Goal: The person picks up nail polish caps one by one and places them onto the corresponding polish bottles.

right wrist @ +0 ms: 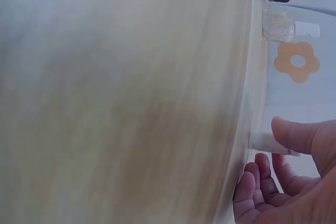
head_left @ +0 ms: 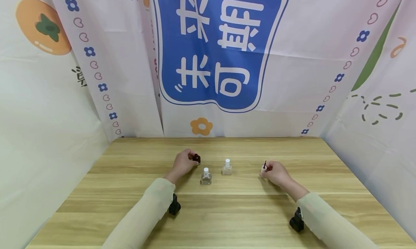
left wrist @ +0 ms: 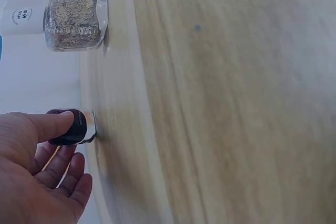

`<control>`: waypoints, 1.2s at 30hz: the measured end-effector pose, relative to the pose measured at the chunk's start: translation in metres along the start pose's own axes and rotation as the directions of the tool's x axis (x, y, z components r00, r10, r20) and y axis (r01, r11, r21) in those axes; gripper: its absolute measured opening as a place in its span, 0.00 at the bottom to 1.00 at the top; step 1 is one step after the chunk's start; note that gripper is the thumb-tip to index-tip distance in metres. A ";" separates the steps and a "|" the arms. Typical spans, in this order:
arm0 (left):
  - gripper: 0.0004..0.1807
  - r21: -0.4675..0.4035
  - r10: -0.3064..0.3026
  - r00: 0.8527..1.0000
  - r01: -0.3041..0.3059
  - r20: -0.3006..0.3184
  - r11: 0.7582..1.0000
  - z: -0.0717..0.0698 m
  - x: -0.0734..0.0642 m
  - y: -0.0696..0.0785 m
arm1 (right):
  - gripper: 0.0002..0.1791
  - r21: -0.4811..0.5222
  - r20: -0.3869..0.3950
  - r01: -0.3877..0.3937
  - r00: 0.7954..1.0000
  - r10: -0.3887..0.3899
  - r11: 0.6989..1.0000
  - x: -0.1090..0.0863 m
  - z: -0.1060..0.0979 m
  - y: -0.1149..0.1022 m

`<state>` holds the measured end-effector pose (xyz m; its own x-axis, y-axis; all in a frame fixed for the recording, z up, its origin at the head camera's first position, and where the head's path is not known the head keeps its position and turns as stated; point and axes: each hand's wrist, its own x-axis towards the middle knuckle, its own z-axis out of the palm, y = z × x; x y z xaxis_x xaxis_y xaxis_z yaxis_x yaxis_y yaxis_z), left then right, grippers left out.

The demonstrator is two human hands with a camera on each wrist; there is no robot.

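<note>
Between the thumb and fingers of my left hand [head_left: 183, 164] is a small dark red nail polish bottle [head_left: 196, 159] with its cap off. It stands on the table, and the left wrist view shows the thumb against the side of the dark bottle [left wrist: 77, 128]. Off to the right, my right hand [head_left: 276, 174] pinches a white nail polish cap [head_left: 263, 169] upside down, its dark brush [head_left: 265, 164] pointing up. In the right wrist view the white cap [right wrist: 265, 142] is close over the tabletop, partly hidden by the thumb.
Two capped nail polish bottles stand between the hands: a glittery one [head_left: 206, 179] nearer the front and a pale one [head_left: 227, 169] behind it. The wood-grain table [head_left: 227, 220] ends at a printed cloth backdrop [head_left: 292, 97].
</note>
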<state>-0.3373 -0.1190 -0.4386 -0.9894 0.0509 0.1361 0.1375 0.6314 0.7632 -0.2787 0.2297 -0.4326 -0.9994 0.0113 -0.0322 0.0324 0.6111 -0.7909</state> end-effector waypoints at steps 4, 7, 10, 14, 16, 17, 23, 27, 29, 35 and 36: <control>0.13 0.012 0.006 1.000 -0.006 0.003 1.000 0.000 0.001 -0.001 | 0.11 -0.002 -0.002 0.002 1.000 -0.002 1.000 0.000 0.001 0.001; 0.12 0.016 0.011 1.000 -0.011 0.001 1.000 0.001 0.001 -0.001 | 0.11 -0.009 -0.004 0.002 1.000 -0.002 1.000 0.000 0.002 0.001; 0.12 0.010 0.012 1.000 -0.012 0.002 1.000 0.000 0.000 -0.001 | 0.11 -0.023 -0.008 0.004 1.000 -0.005 1.000 0.000 0.001 0.002; 0.12 -0.007 0.012 1.000 -0.012 0.003 1.000 0.000 -0.001 -0.001 | 0.10 -0.038 -0.006 -0.001 1.000 0.001 0.999 0.000 0.000 0.001; 0.12 -0.021 0.010 1.000 -0.010 0.004 1.000 0.000 -0.001 -0.002 | 0.09 -0.045 -0.005 -0.001 1.000 0.001 0.999 0.000 -0.001 0.000; 0.12 -0.025 0.012 1.000 -0.012 0.004 1.000 0.000 0.000 -0.003 | 0.09 -0.049 -0.007 -0.003 1.000 0.003 0.999 0.000 -0.001 0.000; 0.12 -0.064 0.006 1.000 -0.006 0.006 0.998 -0.002 0.001 -0.004 | 0.07 -0.063 -0.020 0.005 1.000 -0.007 0.998 -0.001 -0.005 -0.002; 0.13 -0.112 0.007 1.000 -0.006 0.006 0.994 -0.005 0.000 -0.003 | 0.06 -0.070 -0.027 0.035 0.999 -0.037 0.997 -0.003 -0.008 -0.005; 0.12 -0.128 0.014 1.000 -0.013 0.008 0.992 -0.007 -0.002 -0.002 | 0.06 -0.074 -0.025 0.045 0.999 -0.047 0.996 -0.003 -0.009 -0.007; 0.12 -0.148 0.043 0.999 -0.040 0.014 0.988 -0.013 -0.006 0.000 | 0.07 -0.064 -0.010 0.084 0.996 -0.085 0.994 -0.007 -0.013 -0.015; 0.12 -0.150 0.047 0.999 -0.044 0.013 0.988 -0.014 -0.006 0.000 | 0.07 -0.061 -0.007 0.093 0.996 -0.093 0.994 -0.008 -0.014 -0.016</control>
<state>-0.3304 -0.1301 -0.4305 -0.9824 0.0908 0.1632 0.1867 0.5056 0.8423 -0.2711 0.2304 -0.4111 -0.9981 -0.0402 0.0461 -0.0612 0.6562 -0.7521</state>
